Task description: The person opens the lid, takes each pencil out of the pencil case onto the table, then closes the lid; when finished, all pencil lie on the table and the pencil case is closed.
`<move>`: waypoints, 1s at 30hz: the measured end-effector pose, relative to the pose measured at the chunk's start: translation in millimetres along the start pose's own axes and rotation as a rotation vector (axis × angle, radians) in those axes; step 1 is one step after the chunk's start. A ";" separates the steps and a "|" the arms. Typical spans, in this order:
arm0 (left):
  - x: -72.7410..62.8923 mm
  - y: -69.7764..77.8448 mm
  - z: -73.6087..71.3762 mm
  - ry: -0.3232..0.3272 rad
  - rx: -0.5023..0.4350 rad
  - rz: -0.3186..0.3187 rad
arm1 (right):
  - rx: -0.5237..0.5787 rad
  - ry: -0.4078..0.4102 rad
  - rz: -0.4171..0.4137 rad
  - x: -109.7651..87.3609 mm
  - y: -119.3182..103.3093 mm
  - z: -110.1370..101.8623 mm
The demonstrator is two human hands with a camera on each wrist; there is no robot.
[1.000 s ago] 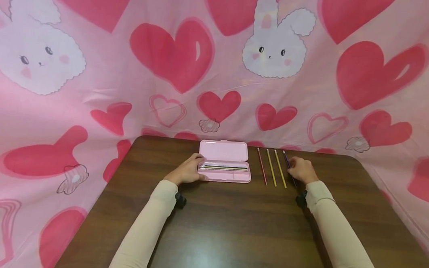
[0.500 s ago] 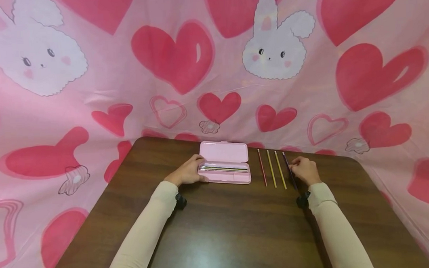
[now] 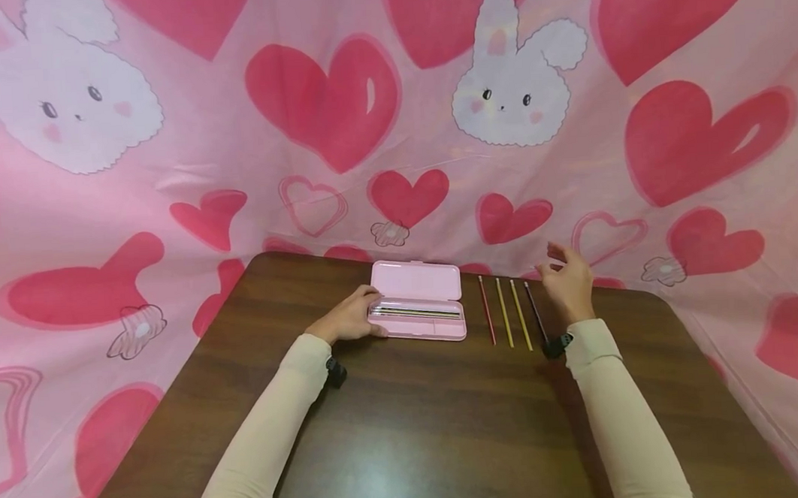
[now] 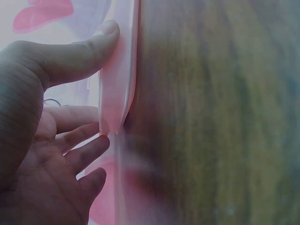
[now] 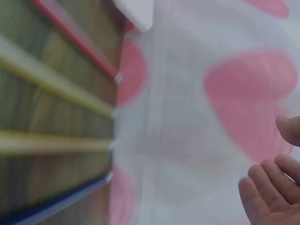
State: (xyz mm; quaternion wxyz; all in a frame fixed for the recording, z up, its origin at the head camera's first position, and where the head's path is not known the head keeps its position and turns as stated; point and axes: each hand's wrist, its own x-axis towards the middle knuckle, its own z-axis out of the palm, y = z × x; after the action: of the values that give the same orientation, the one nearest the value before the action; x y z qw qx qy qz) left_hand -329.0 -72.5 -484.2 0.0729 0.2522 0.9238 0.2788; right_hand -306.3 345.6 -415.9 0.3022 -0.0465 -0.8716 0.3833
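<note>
An open pink pencil case (image 3: 416, 280) lies near the table's far edge, its lid tipped back. Several pencils (image 3: 419, 313) lie lengthwise inside. My left hand (image 3: 348, 317) grips its left end; in the left wrist view the thumb presses the case's side (image 4: 117, 79) and the fingers reach its end. To the right lie a red pencil (image 3: 486, 310), two yellow pencils (image 3: 521, 314) and a dark blue pencil (image 3: 535, 309), side by side and apart. My right hand (image 3: 572, 283) is raised beside the blue one, holding nothing, fingers loosely bent.
The dark wooden table (image 3: 415, 421) has rounded far corners. Behind it hangs a pink cloth (image 3: 427, 142) printed with hearts and rabbits, close to the far edge. A dark wrist camera (image 3: 557, 345) sits over the lower end of the blue pencil in the head view.
My right hand has let go of the dark blue pencil and risen up and away from the table. The pencil stays in the row. The left hand and case have not moved.
</note>
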 end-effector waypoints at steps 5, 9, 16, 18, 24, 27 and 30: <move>-1.0 -0.6 1.8 0.001 0.000 0.006 | 0.073 0.033 -0.099 -0.2 -30.3 19.1; -1.0 0.0 1.0 0.000 -0.010 -0.001 | 0.101 0.001 -0.177 -2.9 -51.2 37.1; -0.6 -1.0 -1.3 -0.001 -0.012 0.008 | 0.101 -0.162 -0.259 -18.2 -81.4 74.7; -1.0 -1.5 -1.0 0.001 -0.011 0.007 | 0.092 -0.220 -0.273 -23.7 -86.4 86.4; -0.4 -1.6 -0.8 0.005 -0.007 0.008 | 0.024 -0.379 -0.320 -38.0 -95.0 118.2; -0.2 -1.0 -1.1 0.000 -0.008 0.001 | -0.008 -0.483 -0.330 -44.4 -95.9 131.0; -1.0 -0.5 -1.7 -0.001 -0.010 -0.005 | -0.049 -0.590 -0.347 -49.8 -95.1 141.1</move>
State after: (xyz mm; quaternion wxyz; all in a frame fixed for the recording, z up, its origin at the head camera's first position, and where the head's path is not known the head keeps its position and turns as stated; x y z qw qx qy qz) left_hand -328.9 -74.2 -483.1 0.0753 0.2497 0.9229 0.2832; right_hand -330.8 172.9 -448.0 0.0965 0.2081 -0.9253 0.3021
